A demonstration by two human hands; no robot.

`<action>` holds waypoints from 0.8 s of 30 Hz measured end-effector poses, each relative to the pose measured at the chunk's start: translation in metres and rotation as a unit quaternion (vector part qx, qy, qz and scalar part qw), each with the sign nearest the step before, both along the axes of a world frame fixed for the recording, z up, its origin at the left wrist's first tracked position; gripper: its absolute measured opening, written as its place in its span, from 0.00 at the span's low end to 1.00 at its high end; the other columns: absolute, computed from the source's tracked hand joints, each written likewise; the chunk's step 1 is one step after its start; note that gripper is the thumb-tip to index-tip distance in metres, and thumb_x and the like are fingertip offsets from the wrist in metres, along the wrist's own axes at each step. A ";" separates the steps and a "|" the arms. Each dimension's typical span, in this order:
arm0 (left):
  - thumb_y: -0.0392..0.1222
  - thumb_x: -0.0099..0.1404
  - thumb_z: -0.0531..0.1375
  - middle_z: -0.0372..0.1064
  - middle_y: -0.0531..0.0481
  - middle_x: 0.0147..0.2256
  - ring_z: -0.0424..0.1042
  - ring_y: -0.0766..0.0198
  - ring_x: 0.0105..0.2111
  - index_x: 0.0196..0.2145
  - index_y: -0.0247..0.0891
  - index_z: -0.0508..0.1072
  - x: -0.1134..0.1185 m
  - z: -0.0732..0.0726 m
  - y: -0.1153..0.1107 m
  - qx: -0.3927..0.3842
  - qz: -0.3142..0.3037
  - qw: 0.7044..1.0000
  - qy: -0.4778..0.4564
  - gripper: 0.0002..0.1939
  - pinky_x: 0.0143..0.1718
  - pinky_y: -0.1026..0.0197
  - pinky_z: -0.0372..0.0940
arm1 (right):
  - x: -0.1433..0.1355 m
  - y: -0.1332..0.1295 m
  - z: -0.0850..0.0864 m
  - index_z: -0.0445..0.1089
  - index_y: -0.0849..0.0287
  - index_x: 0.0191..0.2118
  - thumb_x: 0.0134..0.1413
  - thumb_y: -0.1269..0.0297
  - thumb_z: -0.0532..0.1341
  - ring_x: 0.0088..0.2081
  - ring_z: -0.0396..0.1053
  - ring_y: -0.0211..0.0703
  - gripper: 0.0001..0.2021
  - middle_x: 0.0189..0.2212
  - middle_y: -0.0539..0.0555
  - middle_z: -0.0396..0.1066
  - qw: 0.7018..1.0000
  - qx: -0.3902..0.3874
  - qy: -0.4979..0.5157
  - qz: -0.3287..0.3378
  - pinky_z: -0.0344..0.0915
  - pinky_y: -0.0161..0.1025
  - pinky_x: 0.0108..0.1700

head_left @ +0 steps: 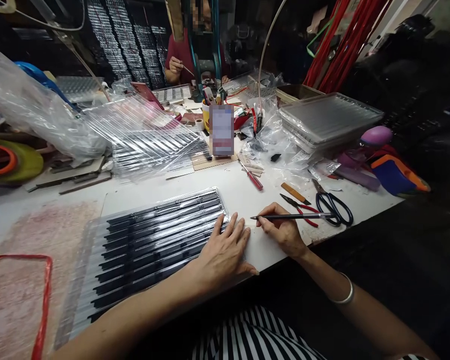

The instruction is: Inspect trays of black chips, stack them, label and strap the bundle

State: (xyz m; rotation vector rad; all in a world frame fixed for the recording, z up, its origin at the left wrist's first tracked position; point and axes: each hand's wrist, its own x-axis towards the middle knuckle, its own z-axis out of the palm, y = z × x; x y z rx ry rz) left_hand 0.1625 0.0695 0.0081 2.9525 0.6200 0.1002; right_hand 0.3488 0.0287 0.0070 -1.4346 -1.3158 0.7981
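My left hand (225, 248) lies flat with its fingers spread over the right end of a clear plastic tray (83, 300). Long black strips (146, 250) with toothed edges lie in the tray's parallel grooves. Just right of the tray, my right hand (283, 231) grips a dark pen (298, 216) between thumb and fingers, its tip pointing left above the white tabletop. Close beyond that hand are red-handled pliers (303, 212), scissors (333, 207) with dark blue handles and a cutter with an orange-brown handle (293, 192).
A phone (222, 130) stands upright at the back, with a red screwdriver (253, 180) before it. Empty clear trays (146, 135) pile up at back left; stacked trays (330, 120) stand at right. A tape roll (11, 162) sits far left. Across the table, a person (176, 57) holds a thin tool.
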 end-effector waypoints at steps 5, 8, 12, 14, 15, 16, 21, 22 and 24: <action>0.70 0.57 0.48 0.53 0.32 0.60 0.44 0.40 0.63 0.60 0.28 0.57 0.000 0.004 -0.001 -0.009 0.000 1.000 0.016 0.46 0.60 0.35 0.39 | 0.001 0.008 -0.005 0.64 0.57 0.29 0.52 0.62 0.60 0.25 0.64 0.37 0.05 0.24 0.49 0.68 0.997 -0.037 -0.055 0.026 0.62 0.36 0.29; 0.70 0.56 0.49 0.54 0.31 0.60 0.46 0.41 0.62 0.60 0.29 0.57 0.000 0.005 -0.002 -0.003 0.004 1.000 0.014 0.46 0.60 0.35 0.40 | 0.002 0.011 -0.009 0.64 0.56 0.27 0.52 0.63 0.59 0.24 0.62 0.36 0.06 0.22 0.48 0.66 0.995 -0.027 -0.088 0.024 0.61 0.36 0.28; 0.70 0.56 0.48 0.52 0.31 0.60 0.46 0.41 0.62 0.60 0.28 0.56 0.001 0.005 -0.003 0.004 0.003 1.000 0.013 0.47 0.60 0.36 0.39 | 0.000 0.011 -0.007 0.63 0.57 0.25 0.51 0.65 0.58 0.22 0.58 0.35 0.07 0.19 0.47 0.62 0.990 -0.003 -0.132 0.048 0.58 0.35 0.26; 0.70 0.56 0.49 0.52 0.30 0.60 0.45 0.41 0.62 0.60 0.27 0.56 0.001 0.005 -0.003 0.006 0.004 1.000 0.019 0.48 0.60 0.36 0.38 | 0.000 0.011 -0.006 0.63 0.57 0.24 0.51 0.66 0.58 0.22 0.57 0.35 0.07 0.19 0.47 0.61 0.989 -0.006 -0.136 0.065 0.57 0.35 0.26; 0.70 0.56 0.49 0.52 0.30 0.61 0.45 0.41 0.62 0.60 0.27 0.56 0.001 0.005 -0.003 0.006 0.005 1.000 0.022 0.48 0.60 0.36 0.38 | -0.001 0.012 -0.005 0.62 0.57 0.24 0.51 0.66 0.57 0.22 0.57 0.35 0.07 0.19 0.47 0.61 0.988 -0.007 -0.139 0.070 0.56 0.35 0.26; 0.70 0.56 0.49 0.52 0.30 0.61 0.45 0.40 0.62 0.60 0.26 0.56 0.001 0.006 -0.004 0.006 0.004 1.000 0.023 0.48 0.60 0.36 0.38 | -0.001 0.012 -0.005 0.62 0.57 0.24 0.51 0.66 0.57 0.22 0.56 0.35 0.07 0.19 0.47 0.60 0.987 -0.008 -0.141 0.072 0.56 0.35 0.26; 0.70 0.56 0.48 0.51 0.30 0.61 0.44 0.40 0.62 0.60 0.26 0.55 0.002 0.009 -0.004 -0.003 0.003 1.000 0.031 0.48 0.60 0.36 0.39 | -0.001 0.012 -0.005 0.63 0.57 0.25 0.53 0.65 0.57 0.23 0.58 0.35 0.08 0.20 0.48 0.62 0.987 -0.012 -0.134 0.087 0.57 0.35 0.26; 0.70 0.56 0.49 0.51 0.30 0.61 0.45 0.40 0.62 0.60 0.26 0.55 0.002 0.009 -0.004 -0.004 0.003 0.999 0.034 0.48 0.60 0.36 0.39 | -0.001 0.011 -0.006 0.63 0.57 0.25 0.53 0.65 0.57 0.23 0.59 0.35 0.07 0.21 0.48 0.63 0.987 -0.011 -0.133 0.093 0.58 0.35 0.27; 0.69 0.57 0.49 0.51 0.30 0.61 0.44 0.40 0.62 0.60 0.27 0.55 0.002 0.009 -0.003 -0.003 0.003 0.999 0.034 0.47 0.60 0.36 0.39 | -0.001 0.011 -0.007 0.63 0.57 0.25 0.53 0.65 0.56 0.23 0.59 0.36 0.07 0.21 0.48 0.64 0.985 -0.004 -0.141 0.101 0.58 0.35 0.27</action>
